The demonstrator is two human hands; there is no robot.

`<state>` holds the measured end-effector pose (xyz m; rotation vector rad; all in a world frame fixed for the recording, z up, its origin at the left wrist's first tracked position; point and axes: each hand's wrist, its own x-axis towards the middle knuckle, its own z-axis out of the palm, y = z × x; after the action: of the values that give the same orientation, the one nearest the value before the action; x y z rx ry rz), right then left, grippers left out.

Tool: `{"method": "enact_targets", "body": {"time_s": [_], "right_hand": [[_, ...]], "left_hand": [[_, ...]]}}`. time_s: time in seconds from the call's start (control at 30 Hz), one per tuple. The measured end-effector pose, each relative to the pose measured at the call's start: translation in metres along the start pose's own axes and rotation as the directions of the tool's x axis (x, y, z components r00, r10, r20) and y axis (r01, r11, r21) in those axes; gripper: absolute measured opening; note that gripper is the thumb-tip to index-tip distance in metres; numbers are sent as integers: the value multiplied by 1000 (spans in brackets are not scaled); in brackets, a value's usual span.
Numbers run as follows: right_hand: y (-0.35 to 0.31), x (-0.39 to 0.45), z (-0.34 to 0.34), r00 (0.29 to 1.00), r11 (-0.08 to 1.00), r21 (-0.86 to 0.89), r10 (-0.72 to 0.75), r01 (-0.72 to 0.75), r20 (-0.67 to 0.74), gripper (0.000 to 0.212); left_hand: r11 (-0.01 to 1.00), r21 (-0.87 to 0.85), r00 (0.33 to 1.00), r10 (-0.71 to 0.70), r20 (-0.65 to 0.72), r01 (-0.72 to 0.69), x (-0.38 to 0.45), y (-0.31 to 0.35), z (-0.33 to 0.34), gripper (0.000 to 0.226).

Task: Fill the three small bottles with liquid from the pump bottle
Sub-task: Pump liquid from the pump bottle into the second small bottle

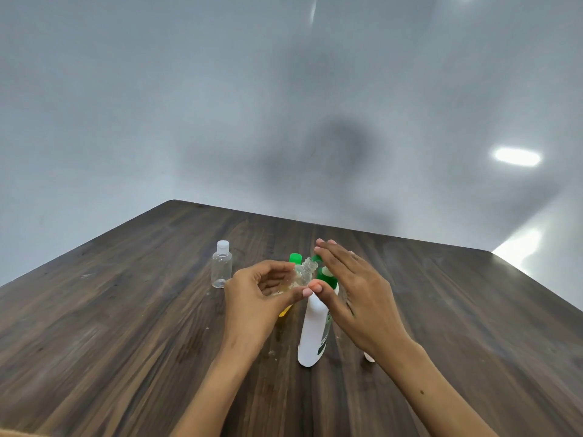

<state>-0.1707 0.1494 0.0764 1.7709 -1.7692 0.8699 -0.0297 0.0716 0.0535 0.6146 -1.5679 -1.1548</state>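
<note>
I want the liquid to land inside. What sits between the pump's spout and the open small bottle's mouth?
Nothing visible. The left hand holds the uncapped small bottle tilted, mouth right at the green spout, under the right hand on the pump bottle.

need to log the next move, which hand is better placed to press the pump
Right. The right hand lies flat over the green pump head of the white pump bottle, while the left hand grips the uncapped small bottle at the nozzle.
</note>
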Motion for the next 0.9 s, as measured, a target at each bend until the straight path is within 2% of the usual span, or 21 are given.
{"method": "enact_targets", "body": {"time_s": [0.9], "right_hand": [[-1,1,6,999,999,-55,-5,3,-36,79]], "left_hand": [[1000,3,1000,-19,-3,19,-2,-4,0,54]]}}
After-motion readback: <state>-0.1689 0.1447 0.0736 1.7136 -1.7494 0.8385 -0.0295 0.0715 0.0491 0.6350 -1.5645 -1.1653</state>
